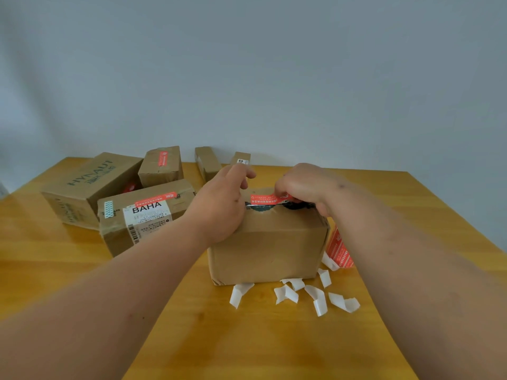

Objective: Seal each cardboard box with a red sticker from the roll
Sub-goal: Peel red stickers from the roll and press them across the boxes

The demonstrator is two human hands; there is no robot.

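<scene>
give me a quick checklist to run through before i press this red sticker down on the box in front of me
1. Box steadied: ok. The left hand rests on the front box at its top left edge.
2. Sticker in hand: ok. The right hand pinches the red sticker at its right end.
3. Sticker over the opening: ok. It lies above the dark gap in the box top.
4. Flaps closed flush: not ok. The gap shows open, with torn cardboard at its edge.
5. Sticker free of backing: cannot tell. White backing scraps lie on the table, but its underside is hidden.
6. Roll within reach: ok. The sticker roll stands right of the box.
</scene>
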